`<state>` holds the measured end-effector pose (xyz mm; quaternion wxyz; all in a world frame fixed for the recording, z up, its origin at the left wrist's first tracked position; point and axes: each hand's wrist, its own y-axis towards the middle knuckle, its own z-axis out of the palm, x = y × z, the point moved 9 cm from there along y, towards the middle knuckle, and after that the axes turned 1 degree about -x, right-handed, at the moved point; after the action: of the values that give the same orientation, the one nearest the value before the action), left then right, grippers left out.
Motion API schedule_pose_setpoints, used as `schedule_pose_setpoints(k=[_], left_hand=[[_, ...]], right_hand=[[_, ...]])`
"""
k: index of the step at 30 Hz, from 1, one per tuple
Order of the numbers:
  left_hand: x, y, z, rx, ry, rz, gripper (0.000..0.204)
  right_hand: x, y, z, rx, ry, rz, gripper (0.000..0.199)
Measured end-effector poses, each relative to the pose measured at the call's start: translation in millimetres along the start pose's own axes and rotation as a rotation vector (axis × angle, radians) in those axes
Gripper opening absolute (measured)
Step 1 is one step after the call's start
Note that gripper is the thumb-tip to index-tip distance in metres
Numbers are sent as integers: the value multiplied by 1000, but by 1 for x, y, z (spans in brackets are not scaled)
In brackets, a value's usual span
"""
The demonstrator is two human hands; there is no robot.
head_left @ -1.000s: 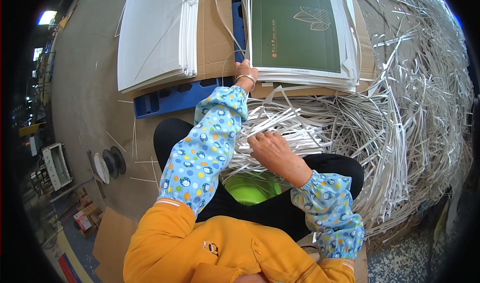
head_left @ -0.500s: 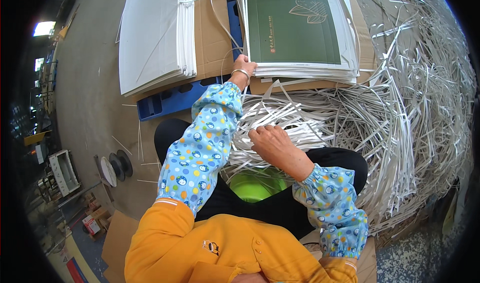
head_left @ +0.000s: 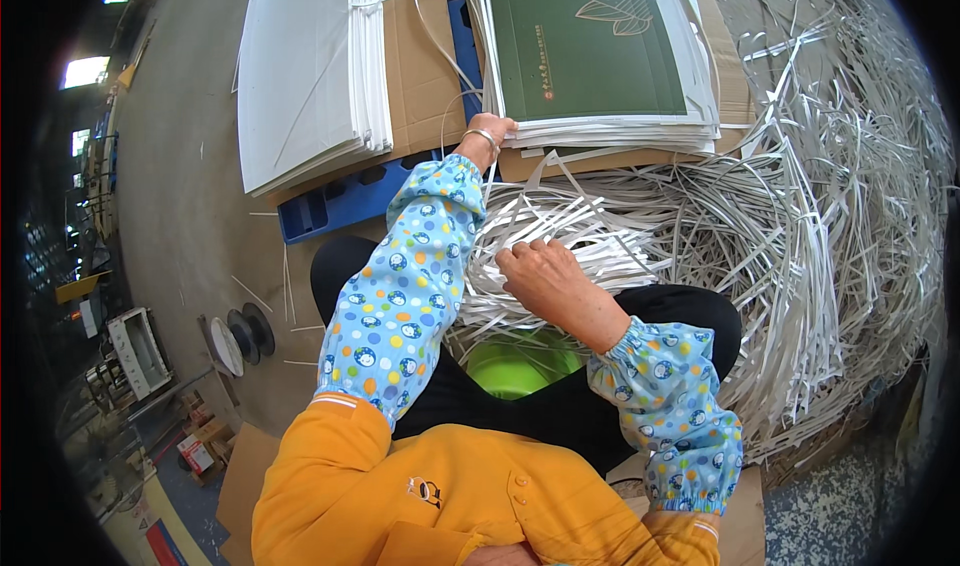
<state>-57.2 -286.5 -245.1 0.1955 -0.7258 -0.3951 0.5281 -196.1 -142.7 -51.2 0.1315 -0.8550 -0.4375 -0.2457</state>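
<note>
At the near left corner of a stack of sheets, its top one a green printed sheet [head_left: 590, 61] with white edges, my left hand [head_left: 488, 136] closes its fingers on the edge. How many sheets it grips cannot be made out. My right hand [head_left: 545, 274] hovers over a heap of white paper strips [head_left: 600, 246] in front of my lap. Its fingers are curled and its palm faces down, so whatever they hold, if anything, is hidden. A thin strip hangs just below my left wrist.
A stack of white sheets [head_left: 300, 66] lies left of the green one, both on brown cardboard [head_left: 420, 96] over a blue pallet [head_left: 340, 206]. Tangled strips [head_left: 830, 236] pile up along the right. Between my legs is a green tub [head_left: 525, 366]. Spools [head_left: 240, 338] stand at the left.
My left hand has shifted slightly at the stack's corner, its thumb reaching a little further over the edge. The right hand has barely moved. The whole view has shifted a little.
</note>
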Motion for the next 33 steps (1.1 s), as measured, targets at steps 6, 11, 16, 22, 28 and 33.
schedule_pose_setpoints(k=[6, 11, 16, 22, 28, 33], left_hand=[[4, -7, 3, 17, -123, -57, 24], [14, 5, 17, 82, -219, -97, 27], [20, 38, -3, -334, 301, 124, 22], [18, 21, 23, -40, -142, 18, 35], [1, -7, 12, 63, -359, -32, 18], [-7, -7, 35, 226, -723, -112, 24]], right_hand=[[2, 0, -2, 9, 12, 0, 22], [1, -1, -4, 1, 17, 5, 21], [5, 2, -5, -47, 6, -7, 18], [-8, -4, -2, -66, -12, 23, 14], [0, 0, -6, -49, -10, 10, 13], [0, -2, -8, -42, 1, 13, 16]])
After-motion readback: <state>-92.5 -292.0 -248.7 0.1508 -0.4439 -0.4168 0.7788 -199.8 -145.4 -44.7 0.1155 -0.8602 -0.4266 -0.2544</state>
